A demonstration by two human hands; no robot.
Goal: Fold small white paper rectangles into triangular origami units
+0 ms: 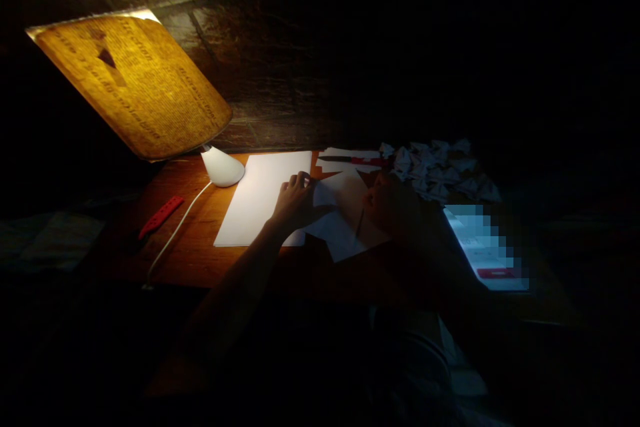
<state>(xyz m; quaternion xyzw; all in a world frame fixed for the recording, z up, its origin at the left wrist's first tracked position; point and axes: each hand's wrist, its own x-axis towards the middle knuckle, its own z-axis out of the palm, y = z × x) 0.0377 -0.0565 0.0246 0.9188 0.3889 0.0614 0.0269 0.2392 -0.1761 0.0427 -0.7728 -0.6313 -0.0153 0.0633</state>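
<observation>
In dim lamp light, my left hand (296, 203) presses with curled fingers on a partly folded white paper (336, 223) lying on a wooden table (193, 250). My right hand (387, 203) rests on the same paper's right side, in shadow, its fingers hard to make out. A flat white sheet (260, 197) lies just left of the folded paper, under my left hand's edge.
A lamp with a newspaper-covered shade (135, 83) and white base (221, 167) stands at the left; its cord (173, 233) runs forward. A red strip (160, 215) lies left. Crumpled folded papers (440, 170), a pen (345, 160) and a lit screen (487, 250) sit right.
</observation>
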